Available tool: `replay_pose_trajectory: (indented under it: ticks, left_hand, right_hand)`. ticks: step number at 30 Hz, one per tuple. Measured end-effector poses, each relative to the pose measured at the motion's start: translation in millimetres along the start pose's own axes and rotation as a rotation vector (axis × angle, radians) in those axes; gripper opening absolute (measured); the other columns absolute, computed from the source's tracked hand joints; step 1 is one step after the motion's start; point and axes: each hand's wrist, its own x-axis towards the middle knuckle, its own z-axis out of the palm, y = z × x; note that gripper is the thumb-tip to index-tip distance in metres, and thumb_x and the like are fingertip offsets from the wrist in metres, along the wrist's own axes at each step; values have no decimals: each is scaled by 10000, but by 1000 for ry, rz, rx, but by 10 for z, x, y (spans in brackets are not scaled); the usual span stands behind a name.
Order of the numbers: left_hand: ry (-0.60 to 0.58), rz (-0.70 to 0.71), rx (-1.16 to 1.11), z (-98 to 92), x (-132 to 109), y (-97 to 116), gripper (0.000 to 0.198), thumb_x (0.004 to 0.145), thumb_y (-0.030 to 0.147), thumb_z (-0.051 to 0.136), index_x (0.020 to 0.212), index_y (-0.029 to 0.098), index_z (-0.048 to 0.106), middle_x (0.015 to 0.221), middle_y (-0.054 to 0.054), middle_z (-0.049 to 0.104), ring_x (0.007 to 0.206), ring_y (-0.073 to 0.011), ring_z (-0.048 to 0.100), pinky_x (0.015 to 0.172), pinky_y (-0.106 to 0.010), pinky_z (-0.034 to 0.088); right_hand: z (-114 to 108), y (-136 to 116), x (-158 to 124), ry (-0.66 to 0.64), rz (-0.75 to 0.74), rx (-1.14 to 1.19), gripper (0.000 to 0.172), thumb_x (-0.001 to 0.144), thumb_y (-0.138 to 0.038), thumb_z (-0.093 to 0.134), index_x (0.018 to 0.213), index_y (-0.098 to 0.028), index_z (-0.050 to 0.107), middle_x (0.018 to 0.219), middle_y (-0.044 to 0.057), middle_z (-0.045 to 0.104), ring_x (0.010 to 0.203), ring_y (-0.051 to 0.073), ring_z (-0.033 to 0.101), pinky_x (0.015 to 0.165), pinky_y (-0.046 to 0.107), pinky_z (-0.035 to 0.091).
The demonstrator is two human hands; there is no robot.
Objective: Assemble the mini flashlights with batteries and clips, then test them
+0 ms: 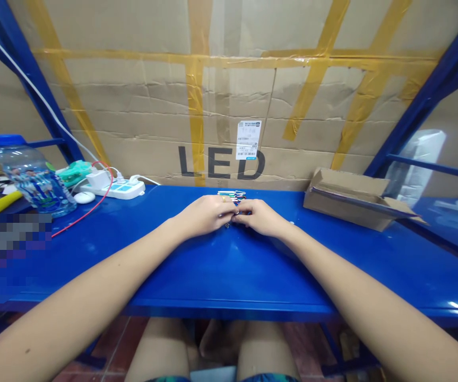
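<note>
My left hand and my right hand meet over the middle of the blue table. The fingertips of both are bent and closed together around something small, mostly hidden by the fingers. A tiny metallic bit shows just below the left fingers. Right behind the hands lies a small bunch of slim, shiny, multicoloured pieces; their kind is too small to tell. A ring is on a finger of the left hand.
On the left stand a plastic bottle with a blue cap and a white power strip with plugs and a red cable. An open cardboard box sits at the right. A large taped carton rises behind the table.
</note>
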Motion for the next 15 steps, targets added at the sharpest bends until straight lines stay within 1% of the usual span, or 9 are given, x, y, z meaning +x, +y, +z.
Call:
replay_pose_trajectory:
  ticks: [4,6,8,10,11,13,15]
  left_hand:
    - [-13,-154,-6,5,-32,-59,158,926,185,531,983,163,677,982,-78,718,910,-212,671,803,-333,514]
    - [-31,-186,16,-2,-47,-75,181,914,165,524,999,170,683,1013,-79,718,937,-222,670,824,-348,514]
    - [-11,-189,16,-24,-51,-57,209,904,148,511,1019,176,684,1030,-71,716,962,-222,666,844,-350,512]
    - [21,-182,6,-52,-41,-3,224,893,146,502,1020,183,683,1024,-59,714,961,-215,662,843,-341,511]
    - [17,-171,7,-64,-32,30,232,885,144,501,1018,188,685,1031,-56,711,964,-213,659,842,-338,510]
    - [-26,-138,20,-77,-12,95,255,870,140,502,1030,202,691,1069,-55,703,985,-219,655,849,-344,509]
    - [-84,-135,48,-74,2,140,297,863,134,497,1078,212,687,1104,-59,696,1001,-231,653,845,-355,511]
  right_hand:
    - [-8,30,-3,-16,-1,-16,98,813,-209,673,827,-166,760,788,17,719,742,164,616,738,285,452]
    - [-8,42,-3,-19,-5,-23,121,807,-222,677,870,-171,767,810,18,719,748,166,617,740,287,454]
    - [-7,46,0,-14,-2,-27,135,803,-229,677,885,-173,769,821,20,718,746,166,615,741,290,453]
    - [-8,41,2,-11,-1,-28,118,802,-226,673,849,-170,765,808,20,715,739,165,609,741,291,449]
    - [-9,36,3,-10,-4,-25,107,801,-222,669,823,-169,760,795,18,712,736,165,606,742,291,447]
    - [-10,23,3,-8,-18,-20,97,800,-207,661,782,-166,747,768,15,707,735,164,602,743,289,442]
    - [-10,10,1,7,-30,-19,93,793,-192,661,747,-163,736,765,15,705,739,161,601,743,286,439]
